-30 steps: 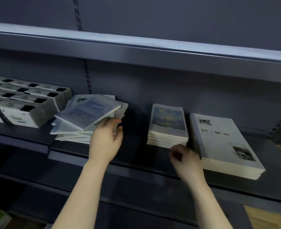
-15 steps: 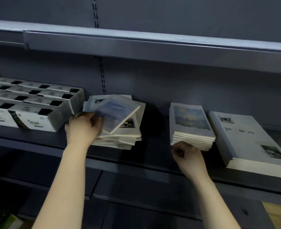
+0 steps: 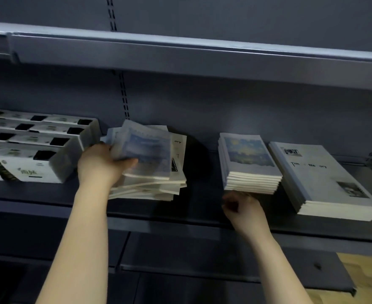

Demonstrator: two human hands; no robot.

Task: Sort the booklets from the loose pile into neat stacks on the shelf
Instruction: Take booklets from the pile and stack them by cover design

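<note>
Several booklets form the loose pile [image 3: 150, 172] at centre-left on the dark grey shelf [image 3: 198, 205]. The left hand [image 3: 101, 165] grips the pile's left edge, fingers [image 3: 128, 161] laid on the top cover. The right hand [image 3: 243, 208], fingers curled, sits at the near edge of the small neat stack [image 3: 249, 163]. A larger stack [image 3: 325, 178] lies right; white cartons [image 3: 31, 145] lie left. Wooden floor [image 3: 369, 277] shows below.

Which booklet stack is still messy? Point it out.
The loose pile under the left hand: its booklets lie fanned and askew; the two stacks to its right are squared.
</note>
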